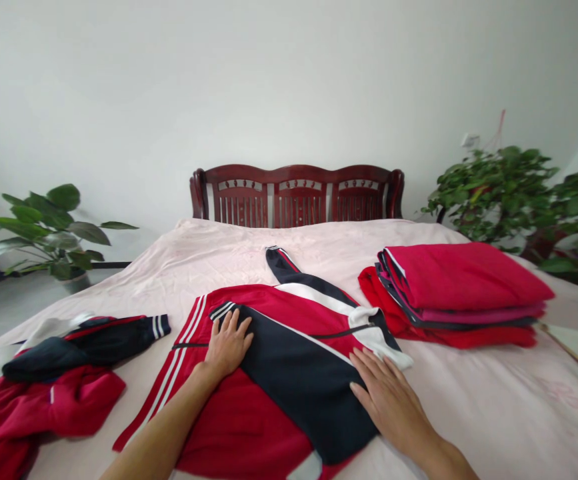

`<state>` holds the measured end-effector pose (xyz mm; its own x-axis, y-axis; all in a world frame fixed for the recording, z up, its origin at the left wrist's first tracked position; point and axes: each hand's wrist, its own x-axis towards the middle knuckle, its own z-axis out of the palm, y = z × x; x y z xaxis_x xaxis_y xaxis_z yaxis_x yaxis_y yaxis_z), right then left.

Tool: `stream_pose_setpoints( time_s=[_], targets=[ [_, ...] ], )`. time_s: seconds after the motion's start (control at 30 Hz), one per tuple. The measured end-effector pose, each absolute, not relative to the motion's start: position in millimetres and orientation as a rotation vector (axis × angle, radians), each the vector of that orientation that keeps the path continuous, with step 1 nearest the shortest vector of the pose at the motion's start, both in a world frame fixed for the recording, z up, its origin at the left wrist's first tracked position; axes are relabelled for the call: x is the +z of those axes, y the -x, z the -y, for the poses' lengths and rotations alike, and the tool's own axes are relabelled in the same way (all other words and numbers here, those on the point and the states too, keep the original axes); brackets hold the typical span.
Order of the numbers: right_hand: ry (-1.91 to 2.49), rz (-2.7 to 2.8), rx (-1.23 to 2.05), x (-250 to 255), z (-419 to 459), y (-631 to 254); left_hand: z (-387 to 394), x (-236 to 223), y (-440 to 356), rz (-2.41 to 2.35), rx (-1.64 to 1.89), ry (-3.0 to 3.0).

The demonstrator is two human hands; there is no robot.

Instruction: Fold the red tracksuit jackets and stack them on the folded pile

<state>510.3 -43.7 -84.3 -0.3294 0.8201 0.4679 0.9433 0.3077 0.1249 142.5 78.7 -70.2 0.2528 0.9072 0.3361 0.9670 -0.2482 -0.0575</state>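
A red, navy and white zip-up track jacket (pixel 263 400) lies front up on the bed, its white collar toward the right. One navy sleeve (pixel 293 367) is laid across the jacket's front; the other stretches out toward the headboard. My left hand (pixel 229 343) rests flat with fingers apart near the striped cuff of the folded sleeve. Near the shoulder end of that sleeve, my right hand (pixel 381 390) lies flat on the fabric, fingers extended. Neither hand grips anything.
A folded stack of red and navy clothes (pixel 469 280) sits to the right. Crumpled red, navy and white clothing (pixel 63 407) lies at the left. The pink bed sheet (pixel 219 253) reaches a dark wooden headboard (pixel 299 197). Potted plants (pixel 59 227) stand on both sides.
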Motion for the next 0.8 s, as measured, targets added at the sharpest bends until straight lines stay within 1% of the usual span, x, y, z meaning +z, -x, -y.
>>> stream_pose_setpoints(
  time_s=[0.37, 0.8],
  targets=[
    [1.576, 2.278, -0.637, -85, 43, -511, -80, -61, -164, 1.834, -0.333, 2.183],
    [1.552, 2.263, -0.634, -84, 42, -511, -74, -72, -165, 1.820, -0.419, 2.115]
  ],
)
